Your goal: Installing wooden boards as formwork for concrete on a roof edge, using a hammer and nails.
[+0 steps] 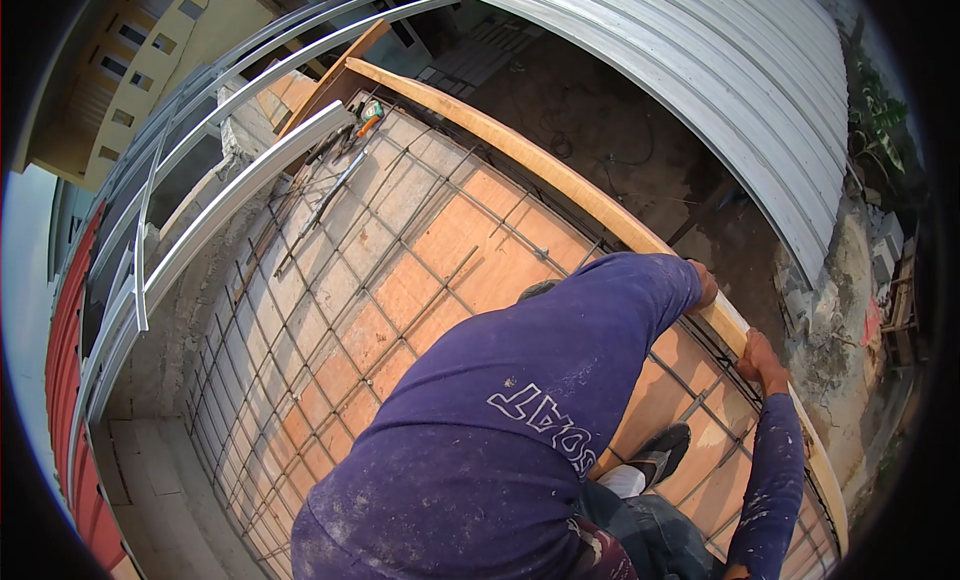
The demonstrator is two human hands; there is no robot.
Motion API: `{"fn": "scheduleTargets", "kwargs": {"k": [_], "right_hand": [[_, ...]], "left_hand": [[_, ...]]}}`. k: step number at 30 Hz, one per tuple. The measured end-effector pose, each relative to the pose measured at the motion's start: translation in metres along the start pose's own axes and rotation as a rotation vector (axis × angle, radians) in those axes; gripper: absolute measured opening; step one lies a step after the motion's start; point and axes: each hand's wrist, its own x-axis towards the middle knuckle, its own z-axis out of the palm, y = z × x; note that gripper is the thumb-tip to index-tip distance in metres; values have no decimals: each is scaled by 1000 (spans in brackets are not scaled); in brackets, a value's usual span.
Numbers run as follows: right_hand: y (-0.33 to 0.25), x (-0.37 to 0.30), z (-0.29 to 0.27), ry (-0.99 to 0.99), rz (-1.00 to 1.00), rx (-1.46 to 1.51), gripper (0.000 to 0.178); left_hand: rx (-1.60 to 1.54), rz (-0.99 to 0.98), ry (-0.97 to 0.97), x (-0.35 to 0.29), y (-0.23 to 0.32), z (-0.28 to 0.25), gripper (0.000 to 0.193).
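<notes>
A long wooden board [560,170] runs on edge along the far right side of a rebar grid, curving in the fisheye view. My left hand [705,284] is closed over its top edge, partly hidden by my purple sleeve. Closer to me along the same board, my right hand [763,361] grips the edge with bent fingers. The rebar grid [400,330] lies over orange-brown plywood panels [490,225]. My torso and left arm cover much of the middle. My dark shoe [664,455] rests on the grid beneath me.
A long metal tool [336,195], an orange-handled tool [369,127] and a teal round-cornered object [372,110] lie at the far left of the grid. Silver metal framing [250,185] borders the left. Beyond the board is a drop to a lower floor [590,110], with corrugated roofing [700,70] above.
</notes>
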Motion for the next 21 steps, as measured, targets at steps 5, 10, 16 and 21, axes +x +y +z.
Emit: {"fn": "scheduleTargets", "kwargs": {"k": [5, 10, 16, 21], "right_hand": [[32, 9, 24, 18, -32, 50, 35], [40, 15, 31, 80, -44, 22, 34], [9, 0, 8, 3, 8, -11, 31], [6, 4, 14, 23, -19, -40, 33]], "left_hand": [[-1, 26, 27, 0, 7, -1, 38], [-1, 43, -3, 4, 4, -4, 37], [-12, 6, -25, -7, 8, -10, 37], [-25, -15, -49, -14, 4, -7, 37]]}}
